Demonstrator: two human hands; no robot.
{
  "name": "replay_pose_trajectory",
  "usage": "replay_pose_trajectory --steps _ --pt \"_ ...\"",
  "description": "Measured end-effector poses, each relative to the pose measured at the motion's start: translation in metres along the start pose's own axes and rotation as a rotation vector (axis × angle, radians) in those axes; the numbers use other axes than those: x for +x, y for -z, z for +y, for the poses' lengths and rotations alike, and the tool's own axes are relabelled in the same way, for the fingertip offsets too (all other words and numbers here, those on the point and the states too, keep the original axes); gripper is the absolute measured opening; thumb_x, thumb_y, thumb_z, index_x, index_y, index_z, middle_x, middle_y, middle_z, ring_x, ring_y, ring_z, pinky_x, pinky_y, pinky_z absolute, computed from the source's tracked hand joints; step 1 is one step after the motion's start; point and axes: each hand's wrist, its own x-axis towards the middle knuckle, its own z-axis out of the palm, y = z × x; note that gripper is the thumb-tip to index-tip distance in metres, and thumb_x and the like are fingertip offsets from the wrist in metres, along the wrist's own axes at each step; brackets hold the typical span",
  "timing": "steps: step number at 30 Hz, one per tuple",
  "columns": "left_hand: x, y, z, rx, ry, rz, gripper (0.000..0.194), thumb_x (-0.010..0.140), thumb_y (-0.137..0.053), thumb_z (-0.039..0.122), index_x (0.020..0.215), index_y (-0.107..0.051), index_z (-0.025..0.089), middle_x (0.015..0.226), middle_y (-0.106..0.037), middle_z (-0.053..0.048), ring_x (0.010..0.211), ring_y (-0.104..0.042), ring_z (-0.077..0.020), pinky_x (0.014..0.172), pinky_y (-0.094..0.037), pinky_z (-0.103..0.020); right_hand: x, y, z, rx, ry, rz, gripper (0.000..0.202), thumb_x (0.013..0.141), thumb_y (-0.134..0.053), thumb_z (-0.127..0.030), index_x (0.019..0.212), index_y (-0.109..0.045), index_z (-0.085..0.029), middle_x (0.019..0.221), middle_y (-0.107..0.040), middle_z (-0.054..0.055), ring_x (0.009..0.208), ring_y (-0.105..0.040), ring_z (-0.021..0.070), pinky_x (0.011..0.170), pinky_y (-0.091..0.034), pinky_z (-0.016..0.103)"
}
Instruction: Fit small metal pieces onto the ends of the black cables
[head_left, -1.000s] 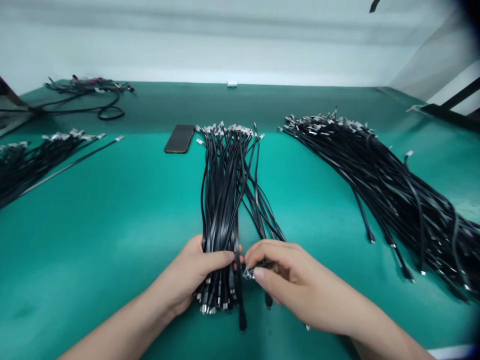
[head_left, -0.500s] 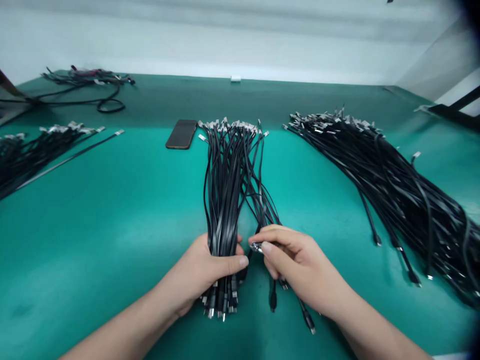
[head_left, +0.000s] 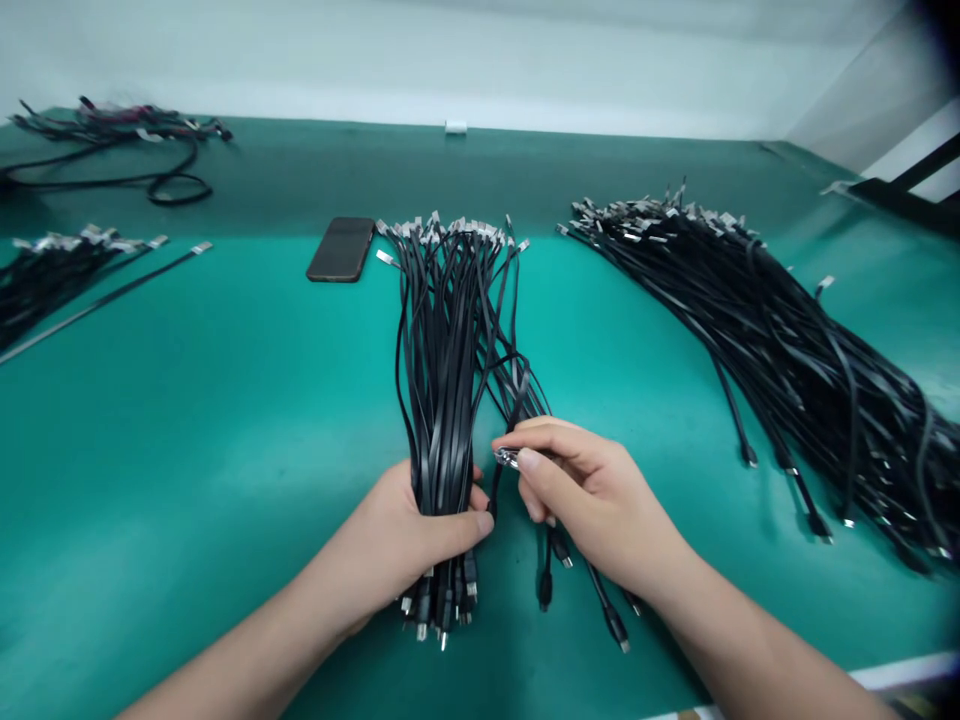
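Observation:
My left hand (head_left: 431, 525) is wrapped round a bundle of flat black USB cables (head_left: 442, 380), near the end closest to me. Their dark plugs stick out below the hand, and the pale-tipped ends fan out on the green table. Just right of the bundle, my right hand (head_left: 581, 490) pinches a small shiny metal tool (head_left: 507, 457) between thumb and forefinger; its exact kind is partly hidden. Several loose cables (head_left: 517, 385) run under the right hand, their plugs (head_left: 615, 628) showing below it. One cable passes close to the metal tool and reaches my left thumb.
A large pile of black cables (head_left: 795, 360) lies to the right. A smaller pile (head_left: 60, 270) is at the left, with tangled cables (head_left: 120, 125) behind it. A dark phone (head_left: 341, 250) lies beyond the bundle. A small white piece (head_left: 455, 127) sits by the back wall.
My right hand and the metal tool have moved slightly up and away from me, and one cable beside the bundle has shifted. The left hand keeps its hold; the whole view has shifted a little.

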Motion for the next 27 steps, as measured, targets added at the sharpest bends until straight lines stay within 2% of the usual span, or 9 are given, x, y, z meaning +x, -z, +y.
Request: replay_pose_trajectory --steps 5,8,10,12,15,17,21,27 --pt "0.0 -0.001 0.001 -0.019 0.013 0.015 0.03 0.073 -0.081 0.026 0.097 -0.065 0.018 0.081 -0.066 0.003 0.072 -0.057 -0.0147 0.069 -0.042 -0.03 -0.004 0.001 -0.001 0.046 -0.003 -0.027 0.015 0.094 -0.057 -0.027 0.103 -0.065 -0.017 0.086 -0.063 0.002 0.053 -0.058 0.0087 0.048 -0.047 0.024" --pt "-0.001 -0.002 0.001 -0.033 0.025 0.05 0.03 0.072 -0.082 0.026 0.096 -0.065 0.019 0.08 -0.066 0.004 0.071 -0.057 -0.0139 0.067 -0.042 -0.029 -0.01 0.007 -0.002 -0.063 0.053 0.035 0.015 0.099 -0.055 -0.029 0.105 -0.063 -0.019 0.094 -0.064 0.004 0.057 -0.06 0.0091 0.052 -0.049 0.025" --pt "-0.002 -0.003 0.001 -0.048 0.034 0.059 0.03 0.072 -0.082 0.026 0.095 -0.065 0.019 0.079 -0.066 0.004 0.071 -0.056 -0.0133 0.067 -0.042 -0.028 -0.014 0.011 -0.002 -0.195 0.068 0.061 0.017 0.1 -0.052 -0.03 0.098 -0.064 -0.019 0.099 -0.065 0.006 0.06 -0.06 0.0095 0.053 -0.049 0.026" --pt "-0.003 -0.003 0.001 -0.07 0.044 0.061 0.031 0.072 -0.082 0.025 0.096 -0.065 0.019 0.08 -0.066 0.004 0.071 -0.057 -0.0129 0.067 -0.042 -0.028 -0.016 0.012 -0.001 -0.311 0.009 0.013 0.019 0.101 -0.051 -0.031 0.092 -0.063 -0.019 0.081 -0.063 0.002 0.055 -0.054 0.01 0.048 -0.043 0.025" --pt "-0.002 -0.003 0.0 -0.092 0.054 0.072 0.034 0.073 -0.082 0.026 0.1 -0.064 0.019 0.083 -0.067 0.004 0.072 -0.057 -0.0129 0.068 -0.043 -0.028 -0.018 0.008 0.0 -0.351 -0.125 -0.109 0.02 0.101 -0.048 -0.033 0.089 -0.059 -0.021 0.056 -0.047 -0.006 0.044 -0.036 0.0094 0.039 -0.026 0.024" --pt "-0.002 -0.003 -0.002 -0.106 0.062 0.074 0.035 0.073 -0.082 0.026 0.102 -0.063 0.02 0.084 -0.067 0.004 0.073 -0.058 -0.0132 0.068 -0.043 -0.029 -0.02 0.005 0.001 -0.325 -0.184 -0.14 0.019 0.101 -0.048 -0.032 0.087 -0.056 -0.021 0.053 -0.041 -0.009 0.042 -0.03 0.0087 0.037 -0.02 0.024" --pt "-0.002 -0.002 -0.003 -0.118 0.064 0.062 0.036 0.073 -0.082 0.027 0.102 -0.062 0.02 0.084 -0.066 0.003 0.073 -0.058 -0.0139 0.069 -0.044 -0.03 -0.022 0.001 0.002 -0.287 -0.237 -0.164 0.017 0.097 -0.05 -0.027 0.081 -0.051 -0.022 0.051 -0.033 -0.011 0.043 -0.024 0.0083 0.038 -0.017 0.024" --pt "-0.003 -0.003 -0.001 -0.083 0.077 0.066 0.035 0.073 -0.082 0.029 0.101 -0.063 0.021 0.084 -0.067 0.003 0.073 -0.059 -0.0151 0.069 -0.045 -0.031 -0.022 0.001 0.003 -0.315 -0.219 -0.178 0.016 0.097 -0.051 -0.027 0.082 -0.051 -0.023 0.05 -0.032 -0.011 0.043 -0.024 0.0084 0.038 -0.016 0.024"
